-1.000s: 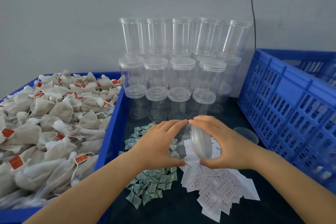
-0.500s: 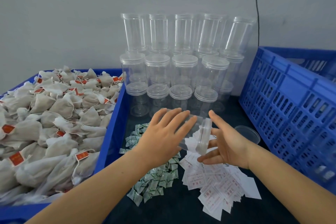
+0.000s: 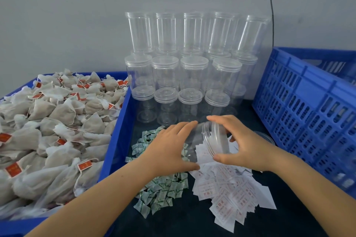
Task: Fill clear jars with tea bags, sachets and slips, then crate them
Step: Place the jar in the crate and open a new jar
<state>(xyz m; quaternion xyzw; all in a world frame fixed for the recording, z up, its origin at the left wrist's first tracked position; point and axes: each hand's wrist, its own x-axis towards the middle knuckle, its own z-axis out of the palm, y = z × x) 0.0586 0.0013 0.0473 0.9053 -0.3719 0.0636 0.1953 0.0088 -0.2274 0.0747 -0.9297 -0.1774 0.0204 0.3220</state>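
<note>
Clear jar (image 3: 194,140) held sideways over the bench (image 3: 192,221) in both hands.

The left hand (image 3: 169,150) wraps its grip round the jar's body; the right hand (image 3: 248,148) grips the lid (image 3: 218,140) at its mouth. The jar looks empty. Below lie sachets (image 3: 163,184) and slips (image 3: 231,190). The left blue tray (image 3: 115,140) is heaped with tea bags (image 3: 57,131); stacked lidded jars (image 3: 190,75) stand behind, empty; a blue crate (image 3: 308,106) sits right.

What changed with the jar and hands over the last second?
Half a second ago both hands had opened flat against the sideways clear jar. Now the right hand has curled round its lid again and the left hand grips the body. Stacked jars, tea bags, sachets and slips stayed put.
</note>
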